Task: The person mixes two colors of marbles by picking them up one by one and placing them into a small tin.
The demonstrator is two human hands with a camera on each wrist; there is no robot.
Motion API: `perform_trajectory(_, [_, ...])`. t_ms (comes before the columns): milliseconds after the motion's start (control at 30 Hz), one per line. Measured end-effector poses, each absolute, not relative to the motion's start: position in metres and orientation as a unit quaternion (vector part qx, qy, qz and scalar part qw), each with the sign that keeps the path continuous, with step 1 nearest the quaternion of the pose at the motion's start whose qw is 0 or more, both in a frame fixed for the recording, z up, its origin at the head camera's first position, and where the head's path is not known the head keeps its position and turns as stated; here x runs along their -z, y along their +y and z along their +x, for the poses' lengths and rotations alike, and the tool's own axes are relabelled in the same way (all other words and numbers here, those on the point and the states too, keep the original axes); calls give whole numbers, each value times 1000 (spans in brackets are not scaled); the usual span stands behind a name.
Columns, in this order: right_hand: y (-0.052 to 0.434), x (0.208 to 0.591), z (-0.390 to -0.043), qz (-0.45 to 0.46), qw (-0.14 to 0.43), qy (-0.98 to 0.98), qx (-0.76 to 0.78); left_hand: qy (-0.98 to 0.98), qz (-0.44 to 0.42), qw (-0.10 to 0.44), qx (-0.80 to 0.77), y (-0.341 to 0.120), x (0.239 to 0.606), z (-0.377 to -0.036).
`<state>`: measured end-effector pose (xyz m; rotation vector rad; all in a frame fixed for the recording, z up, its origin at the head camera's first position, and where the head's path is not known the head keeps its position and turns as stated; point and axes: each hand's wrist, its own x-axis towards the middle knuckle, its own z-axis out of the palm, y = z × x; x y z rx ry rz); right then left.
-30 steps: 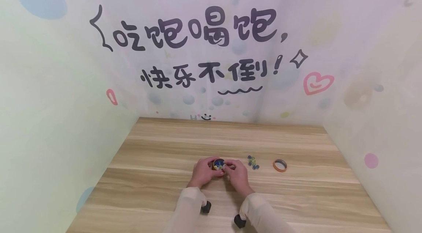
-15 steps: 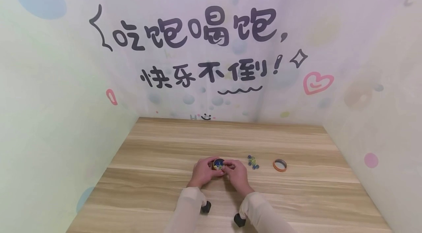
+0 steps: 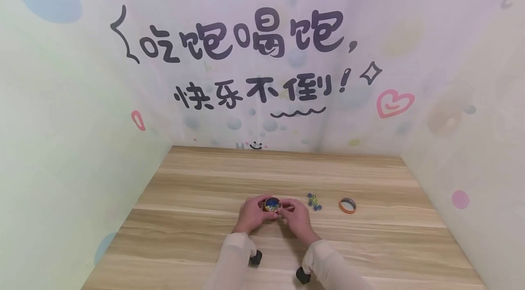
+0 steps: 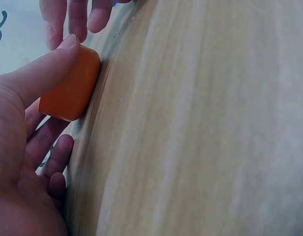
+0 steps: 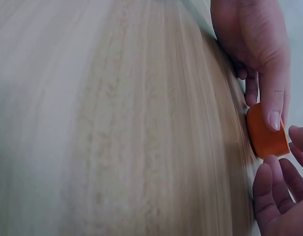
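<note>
Left hand [image 3: 253, 214] gripping orange tin [image 3: 271, 204] (marbles inside), right hand [image 3: 298, 218] touching

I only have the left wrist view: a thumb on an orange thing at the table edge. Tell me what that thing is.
Observer: From the head view it is a small round orange container, open on top, with coloured beads inside.
Operator: Say where the other hand is.
Observer: The right hand is at the container's right side, fingertips by its rim; the left hand grips the other side.
Operator: Report anything else on the table.
Observer: Loose beads lie to the right, then an orange ring.
</note>
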<state>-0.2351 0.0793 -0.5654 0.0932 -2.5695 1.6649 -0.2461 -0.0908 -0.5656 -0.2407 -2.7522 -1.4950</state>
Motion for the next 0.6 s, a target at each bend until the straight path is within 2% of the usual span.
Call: perform_trajectory(600, [93,558,-228,58,-9,-835,-547,-883,-81,3,462,-91,564,-246])
